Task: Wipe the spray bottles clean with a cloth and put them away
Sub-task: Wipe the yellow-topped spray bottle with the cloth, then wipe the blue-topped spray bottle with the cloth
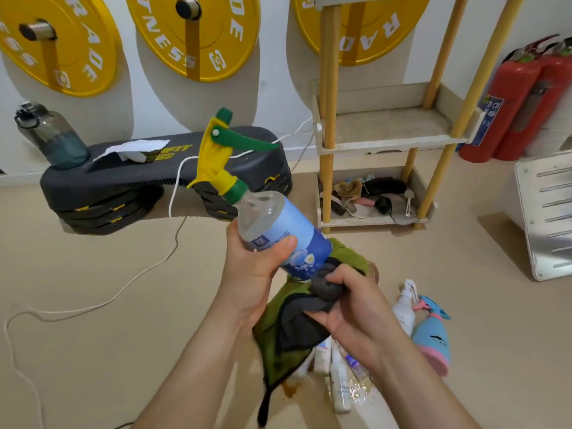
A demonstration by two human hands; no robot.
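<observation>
At the near edge of the floor point(123, 335), beneath the hands, several white bottles point(339, 388) lie on their sides in a wet patch point(362, 394). Just right of them lie a white spray bottle point(404, 311) and a blue-and-pink spray bottle point(431, 339); what they contain cannot be told.

Above these, the left hand point(257, 274) holds the spray bottle point(278, 230) in the air, tilted, with its yellow-and-green trigger head pointing up and away. The fingers wrap the blue label and the thumb lies across it. The clear shoulder of the bottle shows no liquid; below the label the level is hidden. The right hand point(353, 308) has its fingers bunched round a green-and-grey cloth point(288, 329) and presses it against the bottle's base; the rest of the cloth hangs down.

Farther off, a white cord point(93, 308) trails across the floor to a black step platform point(154, 178) by the wall. A tinted water jug point(52, 137), with liquid in its lower part, stands at the platform's left end. To the right stands a shelf unit point(390, 128), its bottom tray holding slippers point(359, 196). Red fire extinguishers point(507, 100) stand in the far right corner.
</observation>
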